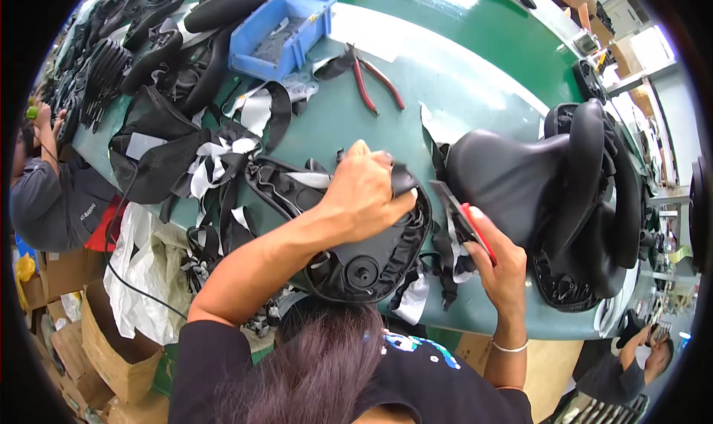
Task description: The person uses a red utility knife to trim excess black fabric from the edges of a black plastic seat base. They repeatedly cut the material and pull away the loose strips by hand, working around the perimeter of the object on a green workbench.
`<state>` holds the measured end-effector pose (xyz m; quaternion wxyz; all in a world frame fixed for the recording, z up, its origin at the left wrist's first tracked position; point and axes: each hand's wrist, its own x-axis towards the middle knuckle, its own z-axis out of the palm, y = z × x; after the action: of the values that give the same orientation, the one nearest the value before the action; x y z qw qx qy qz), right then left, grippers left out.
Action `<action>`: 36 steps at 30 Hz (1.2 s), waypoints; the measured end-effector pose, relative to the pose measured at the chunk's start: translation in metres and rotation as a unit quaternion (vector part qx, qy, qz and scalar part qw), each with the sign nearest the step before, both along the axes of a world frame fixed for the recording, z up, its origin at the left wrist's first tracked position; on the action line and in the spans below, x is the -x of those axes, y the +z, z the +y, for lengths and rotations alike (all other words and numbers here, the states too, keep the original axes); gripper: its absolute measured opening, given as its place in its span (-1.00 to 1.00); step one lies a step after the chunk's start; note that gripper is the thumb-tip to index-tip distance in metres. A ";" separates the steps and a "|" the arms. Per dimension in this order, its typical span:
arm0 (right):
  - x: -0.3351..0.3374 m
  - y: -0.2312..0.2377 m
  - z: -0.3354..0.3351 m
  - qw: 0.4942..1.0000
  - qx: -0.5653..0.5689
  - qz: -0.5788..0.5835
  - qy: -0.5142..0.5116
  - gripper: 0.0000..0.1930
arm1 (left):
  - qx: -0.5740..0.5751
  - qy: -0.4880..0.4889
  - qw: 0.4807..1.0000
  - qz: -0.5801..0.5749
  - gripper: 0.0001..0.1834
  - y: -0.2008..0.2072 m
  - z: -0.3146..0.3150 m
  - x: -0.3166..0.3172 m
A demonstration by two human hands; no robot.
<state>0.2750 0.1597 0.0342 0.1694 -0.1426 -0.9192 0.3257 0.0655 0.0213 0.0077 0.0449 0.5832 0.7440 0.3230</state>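
A black bicycle saddle [362, 270] lies upside down on the table in front of me, its underside and gathered cover edge facing up. My left hand [360, 190] is closed in a fist over it, pinching a piece of black cover material [402, 180] at the saddle's rim. In my right hand [499, 259] is a red-handled utility knife [475, 232], its dark blade end pointing up and away, just right of the saddle and apart from it. Part of the saddle is hidden beneath my left hand and forearm.
Finished-looking saddles [512, 175] are piled at the right. Red-handled pliers [377, 81] and a blue bin [281, 36] lie beyond my hands. Black and white scraps [215, 160] cover the left side, with many saddles behind. Another person [46, 194] sits at far left.
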 end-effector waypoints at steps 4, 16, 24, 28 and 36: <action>0.003 -0.002 -0.003 0.988 -0.139 -0.057 0.032 -0.41 | -0.029 0.009 0.995 -0.091 -0.81 0.009 0.004 -0.002; 0.026 0.021 -0.031 0.975 -0.131 -0.165 -0.067 -0.50 | -0.090 0.006 0.995 0.052 -0.79 0.031 -0.001 0.032; 0.008 0.025 -0.054 0.965 -0.179 -0.184 -0.058 -0.48 | -0.046 0.070 0.965 -0.250 -0.53 0.009 0.008 0.065; 0.029 0.037 -0.033 0.955 -0.197 -0.214 -0.053 -0.51 | 0.005 -0.008 1.000 0.003 -0.74 0.019 -0.010 0.058; 0.019 0.042 -0.042 0.951 -0.222 -0.212 -0.016 -0.51 | -0.254 0.278 0.831 -0.409 -0.68 -0.001 -0.008 0.077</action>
<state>0.2564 0.1174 0.0767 0.0028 -0.1816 -0.9807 0.0725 -0.0113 0.0138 0.0064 0.1039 0.1573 0.6797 0.7088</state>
